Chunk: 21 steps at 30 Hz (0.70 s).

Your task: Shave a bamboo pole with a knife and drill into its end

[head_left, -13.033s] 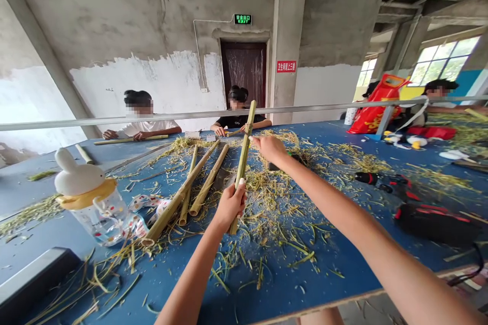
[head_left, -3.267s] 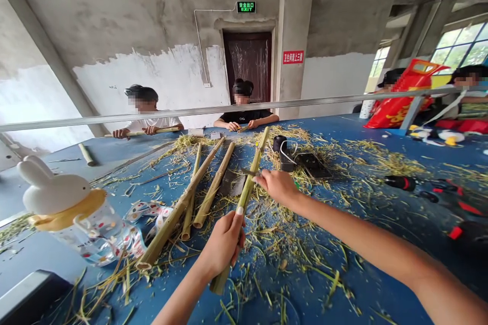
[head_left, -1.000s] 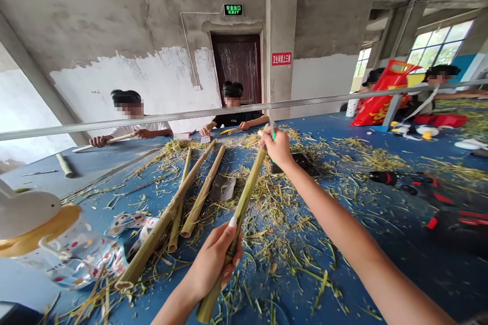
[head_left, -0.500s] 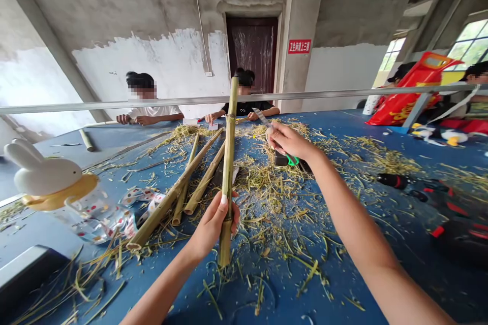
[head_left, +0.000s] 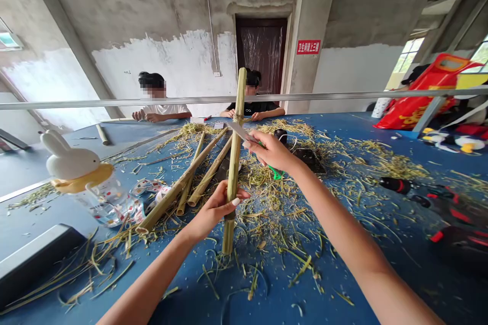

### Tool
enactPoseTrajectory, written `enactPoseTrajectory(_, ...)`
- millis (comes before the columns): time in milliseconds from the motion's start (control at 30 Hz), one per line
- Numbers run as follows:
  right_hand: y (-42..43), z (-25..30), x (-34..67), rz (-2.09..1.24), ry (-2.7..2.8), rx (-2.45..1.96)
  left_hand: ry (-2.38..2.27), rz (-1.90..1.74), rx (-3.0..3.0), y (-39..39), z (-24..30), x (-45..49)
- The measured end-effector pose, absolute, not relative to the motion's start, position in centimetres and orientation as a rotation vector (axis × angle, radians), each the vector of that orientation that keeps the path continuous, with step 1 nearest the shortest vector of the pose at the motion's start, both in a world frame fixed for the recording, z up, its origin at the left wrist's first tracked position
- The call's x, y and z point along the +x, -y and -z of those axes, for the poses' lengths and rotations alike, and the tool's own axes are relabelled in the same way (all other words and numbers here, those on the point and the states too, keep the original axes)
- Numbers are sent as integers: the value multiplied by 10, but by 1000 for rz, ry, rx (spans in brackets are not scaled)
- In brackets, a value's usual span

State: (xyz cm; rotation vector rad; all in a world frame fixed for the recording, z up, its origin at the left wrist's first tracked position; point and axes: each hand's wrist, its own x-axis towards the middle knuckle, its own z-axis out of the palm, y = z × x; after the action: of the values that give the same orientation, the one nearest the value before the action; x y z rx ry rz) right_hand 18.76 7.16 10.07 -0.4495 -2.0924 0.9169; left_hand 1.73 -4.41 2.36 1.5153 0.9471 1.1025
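Observation:
My left hand (head_left: 219,208) is wrapped round the lower part of a bamboo pole (head_left: 234,172), which stands almost upright over the table. My right hand (head_left: 272,150) is closed on a knife with a green handle. Its flat metal blade (head_left: 240,131) lies across the upper part of the pole, just below a joint. On the left, several cut bamboo poles (head_left: 179,188) rest side by side on the blue table (head_left: 183,294). Thin bamboo shavings (head_left: 267,198) are scattered under and around both hands.
A rabbit-lidded bottle (head_left: 74,160) stands at the left, near a dark box-like object (head_left: 46,251). A power drill (head_left: 438,193) lies at the right. A metal rail (head_left: 171,101) crosses above the table; two people sit beyond it. A red bag (head_left: 423,91) is at the far right.
My right hand has moved left, bringing the blade from beside the pole to across it. My left thumb has turned sideways on the pole. The view has shifted slightly left.

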Motion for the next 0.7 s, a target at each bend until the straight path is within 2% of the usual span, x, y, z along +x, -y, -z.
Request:
enactPoseTrajectory(100,-67,-102,181,-892,1868,-504,-837,-1009,1530,46,-28,24)
enactPoseTrajectory(200,-61,-107,181,-1021,1888,-464,-854,-890,1561,45,-45,23)
enactPoseTrajectory(267,-56,-111,182,-1057,1912,-437,-924,-969,1559,39,-66,17)
enactPoseTrajectory(400,-48,-113,180,-1043,1931,-419,-877,-1417,1540,15,-131,6)
enactPoseTrajectory(567,-42,-112,175,-1035,1994,-355,-832,-1393,1660,-12,-206,27)
enactPoseTrajectory(700,-38,-115,180,-923,2092,-345,-854,-1342,1773,-21,-229,45)
